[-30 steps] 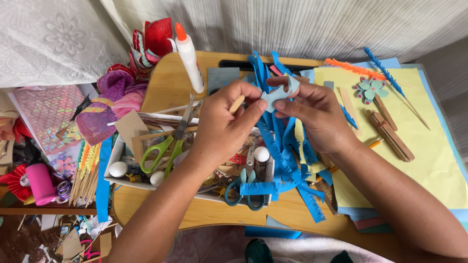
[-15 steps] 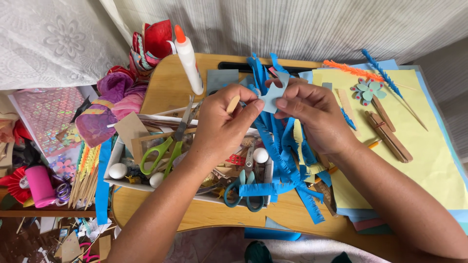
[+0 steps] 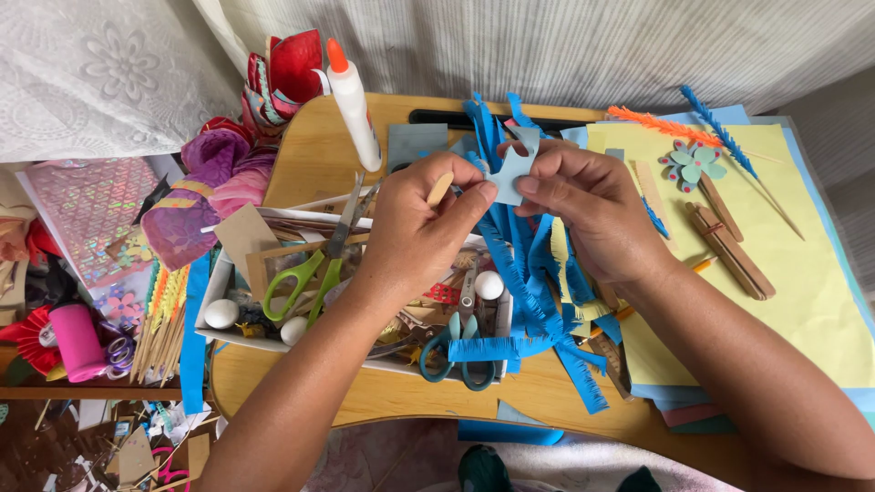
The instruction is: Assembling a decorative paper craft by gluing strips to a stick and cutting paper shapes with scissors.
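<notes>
A small pale blue paper cut-out [image 3: 512, 171] is pinched between both my hands above the wooden lap table [image 3: 310, 146]. My left hand [image 3: 424, 228] grips its left edge with thumb and fingers, and a thin wooden stick [image 3: 440, 189] pokes out between those fingers. My right hand [image 3: 588, 205] holds the cut-out's right side. Under my hands lies a heap of fringed blue paper strips [image 3: 538, 310]. Below my left hand sits a white tray [image 3: 217, 282] of craft supplies.
A white glue bottle with an orange cap [image 3: 352, 105] stands at the table's back. Green-handled scissors [image 3: 314, 273] and teal-handled scissors [image 3: 460, 351] lie in the tray. Yellow paper [image 3: 802, 273] carries a paper flower [image 3: 690, 164] and wooden sticks [image 3: 729, 248]. Fabric scraps [image 3: 214, 187] pile up left.
Both hands have lifted the pale blue cut-out slightly away from me and turned it; the fingers have shifted their pinch along its edges.
</notes>
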